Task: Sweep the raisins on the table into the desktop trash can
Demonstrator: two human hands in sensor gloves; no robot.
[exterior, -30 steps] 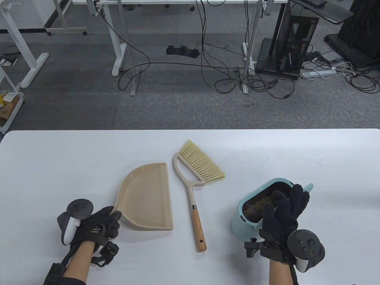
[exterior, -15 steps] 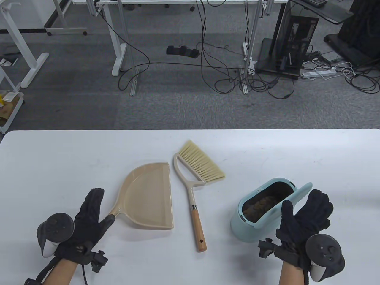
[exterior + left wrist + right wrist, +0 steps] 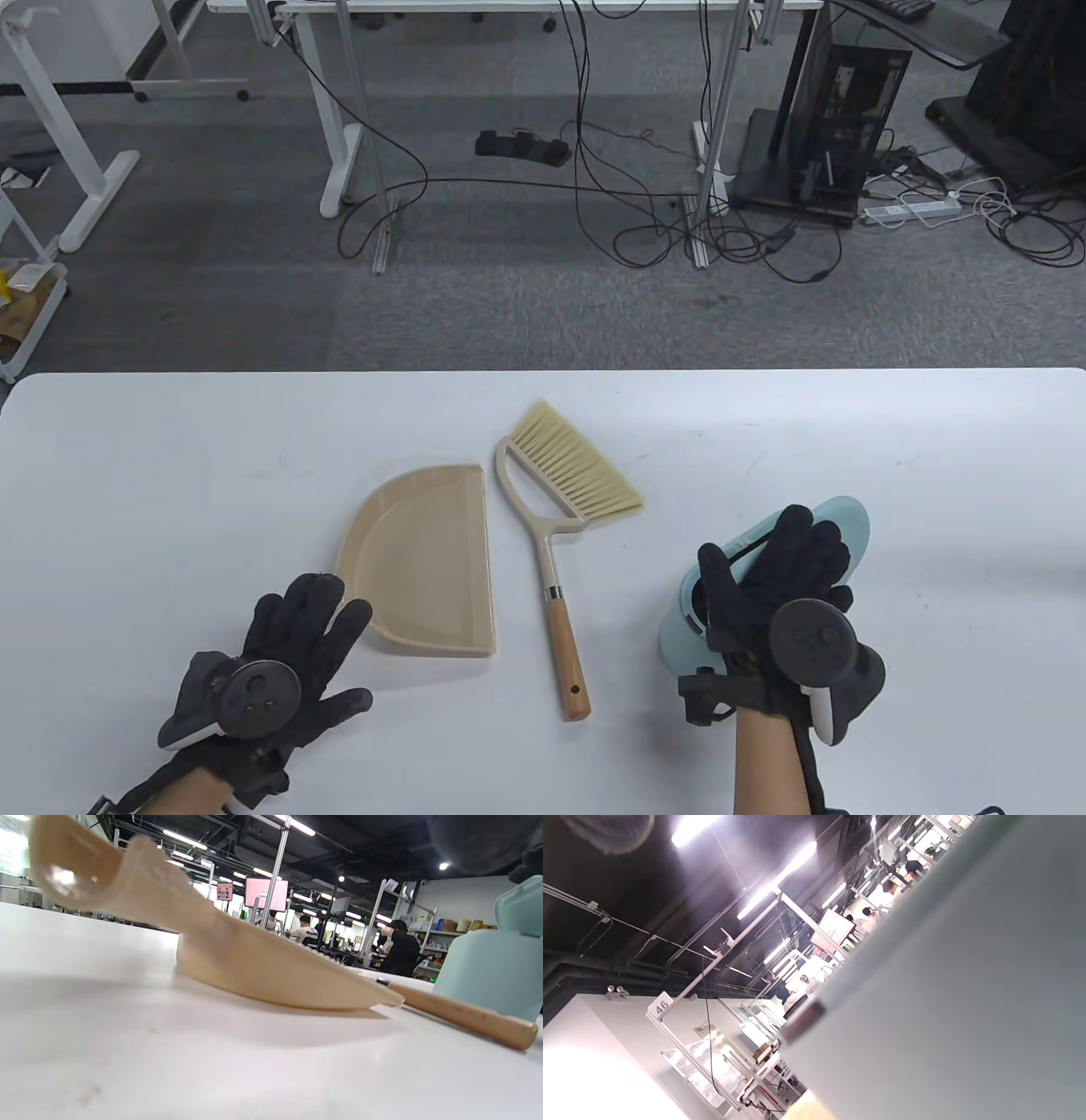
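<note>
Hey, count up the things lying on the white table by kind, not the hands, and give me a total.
Dustpan: 1
Brush: 1
Trash can: 1
Total: 3

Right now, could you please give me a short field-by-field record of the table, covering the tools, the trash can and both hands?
dustpan: flat on table, left of brush
brush: lying beside dustpan, bristles away from the person, wooden handle toward them
trash can: light blue, lid under the right hand
left hand: fingers spread, over dustpan handle, holding nothing
right hand: resting on lid
raisins on table: none visible
</note>
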